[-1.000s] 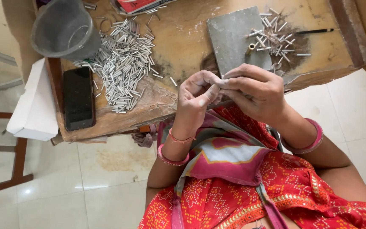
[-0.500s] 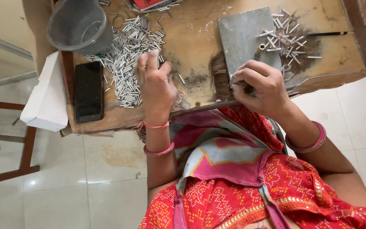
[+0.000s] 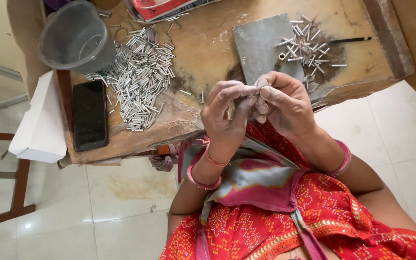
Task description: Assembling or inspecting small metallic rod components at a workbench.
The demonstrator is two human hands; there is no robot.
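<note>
Left hand (image 3: 227, 113) meets right hand (image 3: 285, 101); slim metal tubes (image 3: 140, 77) (shiny) nearby

Bright, even daylight fills the scene; shadows are soft. A small glare spot shines on the floor tiles (image 3: 27, 225) below the tabletop (image 3: 208, 43). Focus is sharp, edges slightly bowed.

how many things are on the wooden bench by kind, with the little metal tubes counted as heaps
heaps of small metal tubes: 2, a big one and a small one
grey plastic cup: 1
black phone: 1
grey slab: 1
thin black rod: 1
total: 6
</note>
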